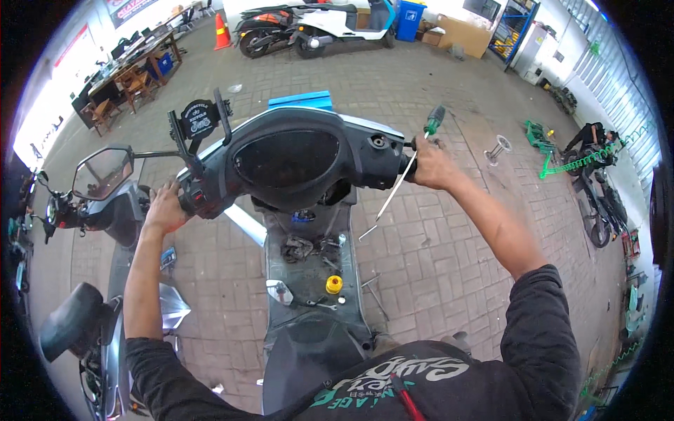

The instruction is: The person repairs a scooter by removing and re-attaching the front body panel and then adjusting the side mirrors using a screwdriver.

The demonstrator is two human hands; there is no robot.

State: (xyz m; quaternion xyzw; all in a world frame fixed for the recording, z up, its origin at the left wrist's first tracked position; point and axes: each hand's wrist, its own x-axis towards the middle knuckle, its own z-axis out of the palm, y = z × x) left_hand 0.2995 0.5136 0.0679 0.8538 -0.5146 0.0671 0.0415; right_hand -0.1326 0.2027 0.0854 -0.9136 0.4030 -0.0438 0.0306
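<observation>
The person's right grip [433, 165] is curled firmly at the right end of the handlebar [406, 165], with one screwdriver [435, 119] held at the fingers, its green-and-black handle up and its long shaft slanting down to the left. The left grip [167, 208] is folded over the handlebar's left end; how tightly its fingers close underneath cannot be told. The handlebar, in its dark cover with one oval display [286, 161], lies straight ahead, between the two hands. One black holder [199, 118] rises on its left side, bearing white lettering and a small vehicle emblem, and one mirror [103, 172] stands further left. Below, on the footboard [279, 316], are one yellow container [334, 284] and one wrench [322, 305]. The black shirt [540, 337] carries large white and green lettering. Across the paved floor [435, 231] stand two parked scooters [345, 22], one orange traffic cone [222, 34] and one blue bin [408, 22] with a white symbol.
</observation>
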